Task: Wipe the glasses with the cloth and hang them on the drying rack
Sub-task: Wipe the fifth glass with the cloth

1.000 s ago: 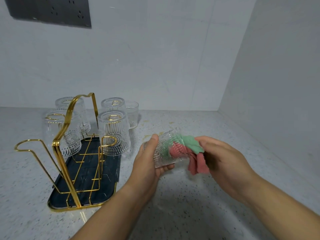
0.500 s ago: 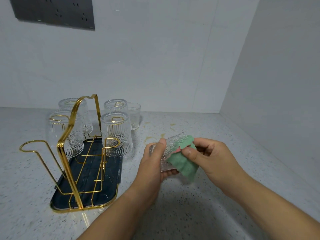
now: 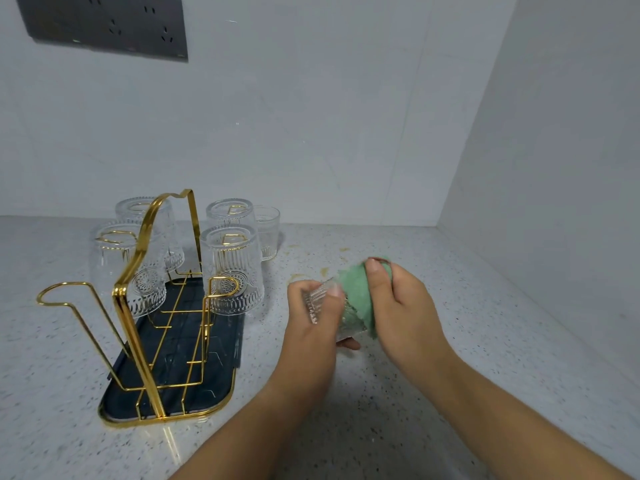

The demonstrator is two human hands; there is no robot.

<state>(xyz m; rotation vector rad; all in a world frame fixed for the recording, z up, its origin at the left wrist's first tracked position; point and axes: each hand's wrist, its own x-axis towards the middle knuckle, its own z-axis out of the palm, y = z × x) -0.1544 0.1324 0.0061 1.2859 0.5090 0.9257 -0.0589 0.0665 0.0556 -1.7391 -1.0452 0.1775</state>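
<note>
1. Currently the wiping step is in hand: a ribbed glass (image 3: 313, 303) lies on its side, held above the surface (image 3: 381, 410) just right of the drying rack (image 3: 138, 351).
2. Of the hands, the left hand (image 3: 311, 337) grips the glass, with the thumb across its side and the fingers curled beneath.
3. The right hand (image 3: 405, 306) is curled round the green cloth (image 3: 356, 292), pressing it over the glass's far end with the thumb on top.
4. Four glasses (image 3: 235, 268) hang upside down on the rack, and one more glass (image 3: 268, 233) stands upright on the surface behind it.
5. The next move probably calls for turning the glass inside the cloth until all of it is rubbed, then freeing the right hand.
6. Hanging then means tipping the glass mouth-down and lowering it over a free hook (image 3: 64, 284), kept clear of the hung glasses.
</note>
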